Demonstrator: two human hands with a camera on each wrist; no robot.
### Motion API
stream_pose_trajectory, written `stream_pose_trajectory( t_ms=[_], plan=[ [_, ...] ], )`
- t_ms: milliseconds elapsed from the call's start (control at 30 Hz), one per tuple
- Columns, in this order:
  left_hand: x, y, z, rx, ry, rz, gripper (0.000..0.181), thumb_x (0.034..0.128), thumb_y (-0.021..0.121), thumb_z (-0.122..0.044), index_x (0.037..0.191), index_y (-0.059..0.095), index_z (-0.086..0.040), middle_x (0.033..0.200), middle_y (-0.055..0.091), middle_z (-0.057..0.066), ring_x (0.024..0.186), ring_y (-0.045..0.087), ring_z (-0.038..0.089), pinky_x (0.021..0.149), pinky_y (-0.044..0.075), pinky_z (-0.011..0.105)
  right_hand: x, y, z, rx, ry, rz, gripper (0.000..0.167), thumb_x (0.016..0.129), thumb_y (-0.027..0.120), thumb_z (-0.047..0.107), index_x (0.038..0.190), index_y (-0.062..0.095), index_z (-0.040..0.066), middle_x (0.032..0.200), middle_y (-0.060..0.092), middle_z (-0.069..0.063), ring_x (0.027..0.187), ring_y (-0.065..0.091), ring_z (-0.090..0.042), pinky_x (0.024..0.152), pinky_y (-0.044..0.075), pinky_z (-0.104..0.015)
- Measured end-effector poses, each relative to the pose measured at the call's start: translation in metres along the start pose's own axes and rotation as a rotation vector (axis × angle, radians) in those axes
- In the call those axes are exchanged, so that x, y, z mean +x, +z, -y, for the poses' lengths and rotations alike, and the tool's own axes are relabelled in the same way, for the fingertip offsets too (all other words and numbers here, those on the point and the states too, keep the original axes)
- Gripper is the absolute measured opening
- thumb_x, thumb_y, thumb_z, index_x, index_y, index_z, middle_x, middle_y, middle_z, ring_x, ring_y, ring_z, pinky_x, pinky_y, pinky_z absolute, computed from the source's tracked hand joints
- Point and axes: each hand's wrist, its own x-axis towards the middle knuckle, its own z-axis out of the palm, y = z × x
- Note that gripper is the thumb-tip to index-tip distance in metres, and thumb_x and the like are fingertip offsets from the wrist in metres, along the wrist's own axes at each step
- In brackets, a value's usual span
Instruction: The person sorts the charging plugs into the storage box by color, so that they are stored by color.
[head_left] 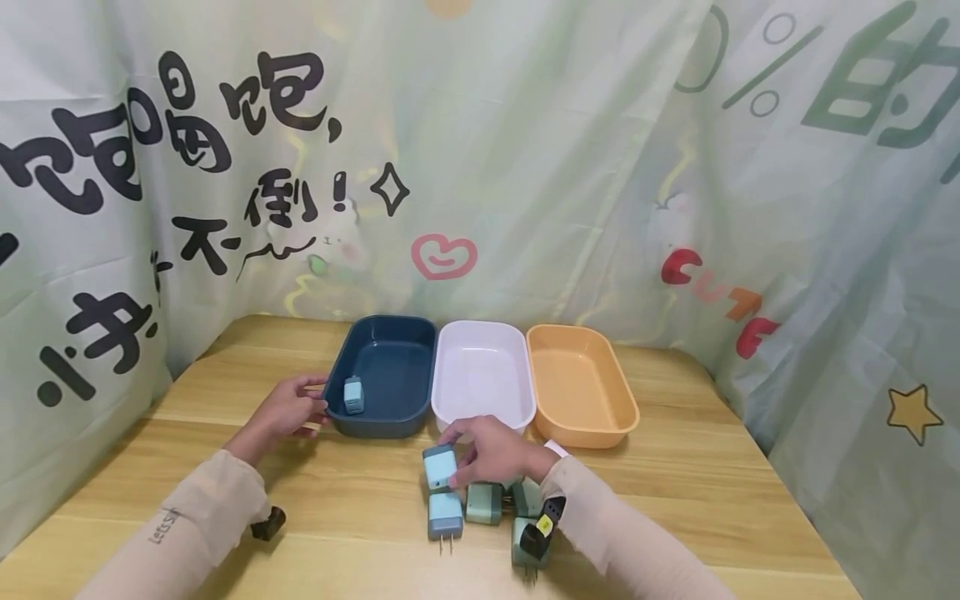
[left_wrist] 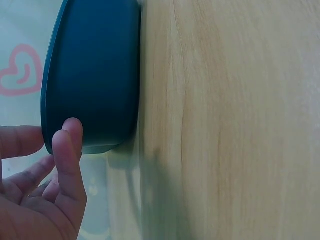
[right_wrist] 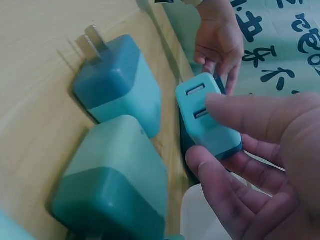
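Observation:
My right hand [head_left: 491, 450] pinches a light-blue charger with a dark-blue end [head_left: 440, 467]; the right wrist view shows two USB slots on this charger [right_wrist: 205, 112]. Just below it on the table lies another blue charger [head_left: 446, 515], prongs toward me. Green chargers [head_left: 484, 503] lie under and beside my right wrist, partly hidden. At the left, my left hand [head_left: 288, 408] holds the rim of the dark-blue tray [head_left: 382, 427] between thumb and fingers, as the left wrist view shows on the tray wall [left_wrist: 95, 75]. One light-blue charger [head_left: 353, 396] sits inside that tray.
A white tray [head_left: 483, 333] stands in the middle, with an orange tray [head_left: 630, 414] on its right, all three trays side by side. Behind the wooden table [head_left: 697, 500] hangs a printed cloth [head_left: 525, 167].

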Motion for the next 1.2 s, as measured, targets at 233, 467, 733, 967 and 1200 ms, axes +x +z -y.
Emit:
stream_pose_trajectory(
  t_ms=[233,467,733,967,1200],
  plan=[
    [-0.002,0.001,-0.001,0.001,0.005,-0.001,0.054,0.0943,0.047,0.002,0.146,0.032,0.003,0.131,0.049,0.030,0.086,0.064,0.025,0.063,0.055,0.036,0.005,-0.005,-0.005,0.125,0.036,0.014,0.042,0.078,0.081,0.012,0.116,0.062,0.009,0.106,0.059,0.002,0.075,0.068,-0.012,0.067,0.053,-0.027],
    [-0.002,0.002,-0.001,-0.012,0.007,-0.004,0.054,0.0940,0.048,0.003,0.146,0.032,0.003,0.130,0.049,0.030,0.083,0.064,0.023,0.062,0.055,0.036,0.011,-0.010,-0.004,0.278,0.074,0.017,0.042,0.078,0.080,0.009,0.116,0.062,0.008,0.106,0.059,-0.004,0.076,0.067,-0.018,0.064,0.050,-0.027],
    [0.000,0.001,0.002,-0.023,0.017,-0.004,0.055,0.0928,0.049,0.003,0.146,0.033,0.004,0.129,0.051,0.030,0.083,0.065,0.024,0.061,0.055,0.036,0.018,-0.012,0.000,0.317,0.068,-0.001,0.041,0.078,0.080,0.009,0.116,0.063,0.008,0.109,0.057,-0.004,0.071,0.062,-0.017,0.065,0.049,-0.025],
    [0.001,0.001,0.003,-0.029,0.024,-0.004,0.054,0.0931,0.048,0.003,0.145,0.033,0.004,0.129,0.050,0.030,0.083,0.064,0.025,0.060,0.054,0.035,0.026,-0.014,0.004,0.340,0.055,-0.021,0.042,0.078,0.080,0.008,0.116,0.064,0.012,0.110,0.057,-0.005,0.078,0.067,-0.022,0.070,0.053,-0.029],
    [0.000,0.002,0.002,-0.023,0.030,-0.009,0.055,0.0923,0.048,0.004,0.145,0.033,0.005,0.129,0.051,0.031,0.082,0.065,0.025,0.060,0.055,0.035,0.035,-0.017,0.007,0.341,0.067,-0.052,0.043,0.078,0.080,0.008,0.118,0.064,0.010,0.111,0.056,-0.006,0.084,0.067,-0.021,0.076,0.054,-0.031]
  ],
)
